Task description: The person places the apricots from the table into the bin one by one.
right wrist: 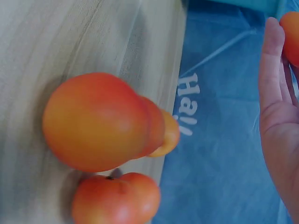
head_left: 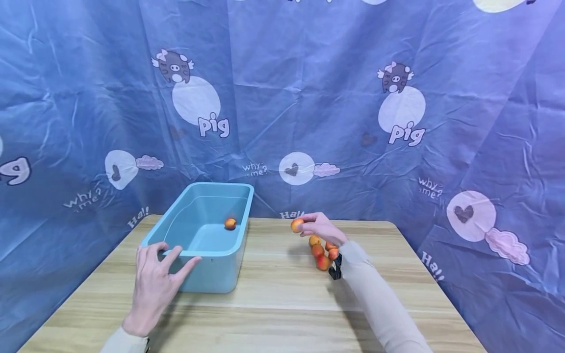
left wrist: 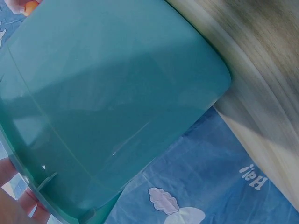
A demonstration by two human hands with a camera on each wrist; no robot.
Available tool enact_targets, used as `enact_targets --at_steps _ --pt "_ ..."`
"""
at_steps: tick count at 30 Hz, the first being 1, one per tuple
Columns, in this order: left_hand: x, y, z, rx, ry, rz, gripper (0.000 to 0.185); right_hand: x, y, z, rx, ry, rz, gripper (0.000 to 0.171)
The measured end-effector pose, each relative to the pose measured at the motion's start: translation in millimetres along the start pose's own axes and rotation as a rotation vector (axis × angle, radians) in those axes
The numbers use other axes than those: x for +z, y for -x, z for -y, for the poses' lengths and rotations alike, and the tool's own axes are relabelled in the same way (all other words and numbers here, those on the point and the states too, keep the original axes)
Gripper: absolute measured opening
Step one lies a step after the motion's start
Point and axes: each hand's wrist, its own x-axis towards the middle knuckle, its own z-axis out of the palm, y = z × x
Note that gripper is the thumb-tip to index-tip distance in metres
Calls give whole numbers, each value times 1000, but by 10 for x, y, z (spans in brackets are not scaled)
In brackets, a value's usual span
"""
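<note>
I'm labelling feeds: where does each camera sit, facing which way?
On head: faces forward and down at bin and loose fruit; left hand, right hand show.
On left wrist: faces the bin; left hand partly shows.
On right wrist: faces loose fruit; right hand partly shows.
Head and right-wrist views share loose fruit.

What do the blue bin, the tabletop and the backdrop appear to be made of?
Blue bin: probably moulded plastic, smooth with a slight sheen, judging by its rounded corners and evenly coloured walls.
Tabletop: pale and wood-grained; solid wood or printed laminate, I can't tell.
Backdrop: likely thin printed fabric, faintly shiny; creases and hanging folds suggest it.
</note>
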Motion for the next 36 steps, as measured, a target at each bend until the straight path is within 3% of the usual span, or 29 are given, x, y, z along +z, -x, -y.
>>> enact_targets --at_steps 4,12,18,25,36 --pt "-4 9 -4 -5 -15 26 68 72 -71 101 -13 52 29 32" --pt "14 -18 26 2 -12 43 70 216 -305 281 -31 -44 -10 33" --pt "14 -4 59 -28 -35 94 73 321 -447 401 -44 -51 2 33" --pt "18 -22 83 -14 -17 44 72 393 -605 515 -81 -77 -1 33" --pt "-6 -31 98 -20 -19 92 66 619 -756 675 -92 -37 -9 40"
